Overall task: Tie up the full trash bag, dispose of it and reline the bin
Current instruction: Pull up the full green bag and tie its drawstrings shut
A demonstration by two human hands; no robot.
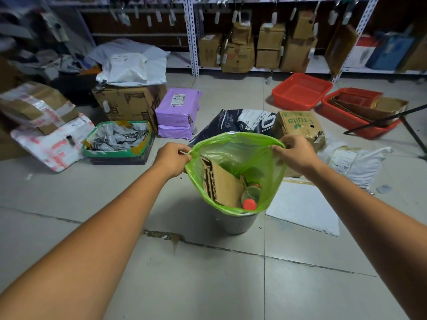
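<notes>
Pinching the rim of the green trash bag (233,155) at opposite sides, the left hand (172,158) and the right hand (298,153) each have fingers closed tight on the thin plastic, holding the mouth stretched wide and lifted above the bin. Inside the bag sit folded cardboard pieces (221,183) leaning upright and a plastic bottle (250,197) with a red cap (its body mostly sunk among the rest). The bag still sits down in the grey bin (238,221), which stands on the tiled floor (208,273) with a white sheet (302,204) lying just beside it. By my reading, this is the opening of the tying step: the rim is gathered free but nothing is knotted. The next move calls for bringing both hands together to close the mouth, then twisting or knotting the edges before lifting it out.
</notes>
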